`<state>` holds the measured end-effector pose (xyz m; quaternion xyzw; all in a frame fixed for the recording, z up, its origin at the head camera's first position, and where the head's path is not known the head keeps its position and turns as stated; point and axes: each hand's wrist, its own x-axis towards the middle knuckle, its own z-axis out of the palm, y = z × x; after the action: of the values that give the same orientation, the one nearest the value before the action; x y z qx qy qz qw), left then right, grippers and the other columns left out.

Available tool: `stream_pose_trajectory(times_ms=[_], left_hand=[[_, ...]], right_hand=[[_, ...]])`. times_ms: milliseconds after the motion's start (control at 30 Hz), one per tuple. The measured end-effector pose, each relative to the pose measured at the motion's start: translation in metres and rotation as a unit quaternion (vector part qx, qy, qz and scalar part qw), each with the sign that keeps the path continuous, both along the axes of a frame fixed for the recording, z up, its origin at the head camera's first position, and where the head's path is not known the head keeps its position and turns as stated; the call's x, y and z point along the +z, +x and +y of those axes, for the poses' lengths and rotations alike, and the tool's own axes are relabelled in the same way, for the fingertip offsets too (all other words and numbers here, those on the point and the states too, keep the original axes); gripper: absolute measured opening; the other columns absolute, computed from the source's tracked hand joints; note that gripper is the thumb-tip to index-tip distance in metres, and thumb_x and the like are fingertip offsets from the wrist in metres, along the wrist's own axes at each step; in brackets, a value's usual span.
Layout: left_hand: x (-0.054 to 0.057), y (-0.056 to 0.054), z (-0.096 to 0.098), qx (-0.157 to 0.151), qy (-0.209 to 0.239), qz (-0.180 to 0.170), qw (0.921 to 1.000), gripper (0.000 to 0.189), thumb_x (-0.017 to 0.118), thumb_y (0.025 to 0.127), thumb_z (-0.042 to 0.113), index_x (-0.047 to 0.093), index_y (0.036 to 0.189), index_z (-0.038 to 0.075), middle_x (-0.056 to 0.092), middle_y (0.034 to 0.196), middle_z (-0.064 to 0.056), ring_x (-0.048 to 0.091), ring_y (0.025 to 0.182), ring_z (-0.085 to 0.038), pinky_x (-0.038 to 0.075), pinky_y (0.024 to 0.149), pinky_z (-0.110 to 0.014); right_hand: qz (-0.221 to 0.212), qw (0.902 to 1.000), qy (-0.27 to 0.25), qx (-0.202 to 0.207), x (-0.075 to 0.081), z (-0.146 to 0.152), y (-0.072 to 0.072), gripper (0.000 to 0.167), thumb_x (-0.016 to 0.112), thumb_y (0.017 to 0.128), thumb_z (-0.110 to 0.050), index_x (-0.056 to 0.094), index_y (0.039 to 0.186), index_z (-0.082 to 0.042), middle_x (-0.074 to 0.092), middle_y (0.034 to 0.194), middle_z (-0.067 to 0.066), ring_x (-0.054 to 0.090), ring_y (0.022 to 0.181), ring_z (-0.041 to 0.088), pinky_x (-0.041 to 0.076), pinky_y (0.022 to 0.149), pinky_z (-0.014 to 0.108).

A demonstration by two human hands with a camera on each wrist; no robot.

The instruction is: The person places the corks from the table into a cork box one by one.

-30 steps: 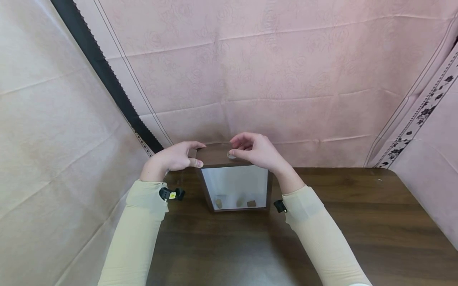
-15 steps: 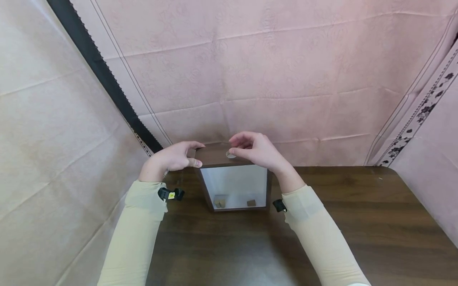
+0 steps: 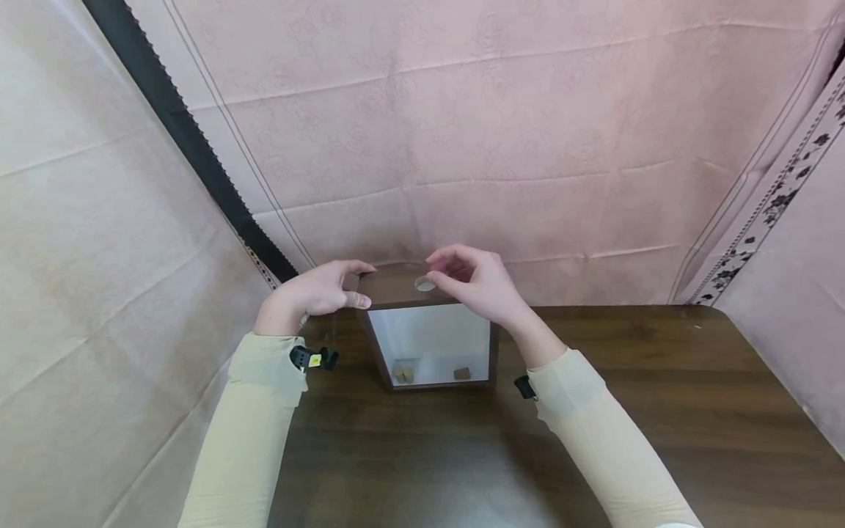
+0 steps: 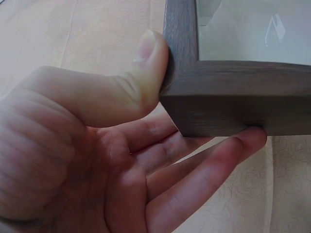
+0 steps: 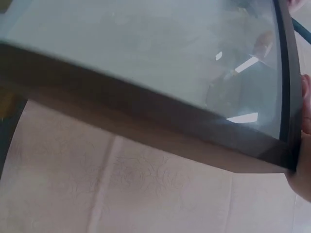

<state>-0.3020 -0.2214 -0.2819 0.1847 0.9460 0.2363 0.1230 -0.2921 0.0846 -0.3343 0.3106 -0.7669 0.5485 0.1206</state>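
Note:
A box with dark wood-look edges [image 3: 394, 284] and a clear front panel stands upright at the table's back edge. My left hand [image 3: 317, 288] grips its upper left corner; in the left wrist view the thumb [image 4: 146, 73] presses the side of the frame and fingers reach behind it. Beside a round hole [image 3: 424, 284] in the box's top is my right hand [image 3: 480, 284], loosely curled, with a gap between thumb and forefinger and nothing visible there. Behind the panel, small brown pieces [image 3: 404, 375] lie at lower left and a brown block [image 3: 462, 373] at lower right.
The dark wood-grain table [image 3: 660, 396] extends to the right and in front of the box. Pale patterned cloth [image 3: 528, 147] hangs behind and on both sides, with a black strip [image 3: 191, 147] on the left.
A small piece blurred mid-panel a second ago now sits at lower left beside another. My right hand has shifted slightly right, uncovering more of the hole. The left hand keeps its hold.

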Motion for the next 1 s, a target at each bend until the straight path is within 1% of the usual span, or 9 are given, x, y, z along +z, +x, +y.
stream_pose_trajectory(times_ms=[167, 267, 367, 467, 567, 633, 833, 900, 1000], left_hand=[[-0.002, -0.001, 0.001, -0.003, 0.005, 0.000, 1.0000, 0.066, 0.076, 0.101, 0.020, 0.048, 0.160, 0.012, 0.041, 0.166, -0.019, 0.035, 0.153, -0.044, 0.030, 0.121, -0.067], [-0.002, -0.001, 0.001, -0.005, 0.005, 0.005, 1.0000, 0.065, 0.076, 0.101, 0.020, 0.049, 0.160, 0.011, 0.042, 0.166, -0.019, 0.035, 0.153, -0.044, 0.030, 0.122, -0.066], [-0.001, -0.001, 0.000, -0.009, 0.003, 0.007, 0.9999, 0.065, 0.076, 0.101, 0.020, 0.049, 0.160, 0.011, 0.042, 0.166, -0.019, 0.035, 0.153, -0.044, 0.030, 0.121, -0.066], [-0.001, -0.001, -0.002, -0.007, 0.002, 0.005, 1.0000, 0.065, 0.076, 0.101, 0.020, 0.049, 0.160, 0.012, 0.042, 0.166, -0.018, 0.035, 0.154, -0.043, 0.030, 0.121, -0.066], [0.000, 0.000, -0.003, -0.006, 0.003, 0.003, 1.0000, 0.065, 0.076, 0.101, 0.020, 0.049, 0.160, 0.012, 0.042, 0.166, -0.018, 0.035, 0.154, -0.043, 0.030, 0.121, -0.067], [0.000, 0.000, -0.003, -0.007, 0.004, 0.003, 1.0000, 0.065, 0.076, 0.101, 0.021, 0.049, 0.160, 0.012, 0.041, 0.166, -0.019, 0.034, 0.154, -0.044, 0.030, 0.121, -0.068], [-0.001, 0.001, -0.003, -0.008, 0.008, 0.002, 0.9999, 0.065, 0.076, 0.101, 0.022, 0.049, 0.160, 0.012, 0.041, 0.167, -0.020, 0.034, 0.154, -0.045, 0.029, 0.121, -0.068], [-0.001, 0.001, -0.002, -0.005, 0.008, 0.001, 1.0000, 0.066, 0.076, 0.101, 0.022, 0.049, 0.160, 0.012, 0.041, 0.167, -0.019, 0.034, 0.154, -0.045, 0.029, 0.121, -0.068], [-0.001, 0.002, -0.001, -0.007, 0.006, 0.004, 0.9999, 0.066, 0.076, 0.101, 0.022, 0.048, 0.160, 0.012, 0.041, 0.167, -0.019, 0.035, 0.153, -0.044, 0.029, 0.121, -0.068]], right_hand=[[0.006, 0.9996, -0.029, 0.001, -0.006, 0.011, 0.012, 0.021, 0.079, 0.100, -0.022, 0.077, 0.120, -0.018, 0.076, 0.107, -0.002, 0.070, 0.095, 0.020, 0.058, 0.080, 0.034], [0.002, 0.9981, -0.062, -0.001, -0.012, 0.023, 0.023, 0.022, 0.078, 0.100, -0.015, 0.076, 0.121, -0.011, 0.076, 0.106, 0.001, 0.069, 0.095, 0.022, 0.058, 0.078, 0.031], [-0.004, 0.9952, -0.097, -0.007, -0.021, 0.036, 0.034, 0.021, 0.075, 0.101, -0.008, 0.074, 0.121, -0.002, 0.074, 0.103, 0.007, 0.068, 0.090, 0.023, 0.057, 0.076, 0.029], [-0.008, 0.9944, -0.105, -0.008, -0.035, 0.049, 0.043, 0.020, 0.072, 0.102, -0.003, 0.072, 0.120, 0.004, 0.073, 0.104, 0.014, 0.069, 0.089, 0.020, 0.059, 0.078, 0.028], [-0.013, 0.9958, -0.090, -0.005, -0.052, 0.063, 0.050, 0.019, 0.071, 0.101, 0.001, 0.072, 0.119, 0.005, 0.074, 0.108, 0.018, 0.072, 0.092, 0.019, 0.061, 0.082, 0.028], [-0.021, 0.9969, -0.075, -0.008, -0.064, 0.074, 0.052, 0.018, 0.071, 0.101, 0.000, 0.073, 0.119, 0.004, 0.075, 0.111, 0.018, 0.074, 0.094, 0.020, 0.061, 0.083, 0.028], [-0.072, 0.9969, -0.017, -0.026, -0.096, 0.107, 0.058, 0.016, 0.072, 0.104, -0.011, 0.075, 0.119, -0.009, 0.077, 0.113, 0.007, 0.074, 0.096, 0.022, 0.060, 0.081, 0.028], [-0.090, 0.9955, 0.009, -0.029, -0.105, 0.118, 0.060, 0.016, 0.072, 0.104, -0.014, 0.075, 0.121, -0.013, 0.076, 0.112, 0.004, 0.073, 0.096, 0.023, 0.060, 0.080, 0.030], [-0.114, 0.9919, 0.052, -0.023, -0.121, 0.133, 0.063, 0.018, 0.071, 0.105, -0.016, 0.074, 0.123, -0.015, 0.076, 0.113, 0.002, 0.073, 0.097, 0.022, 0.060, 0.079, 0.031]])
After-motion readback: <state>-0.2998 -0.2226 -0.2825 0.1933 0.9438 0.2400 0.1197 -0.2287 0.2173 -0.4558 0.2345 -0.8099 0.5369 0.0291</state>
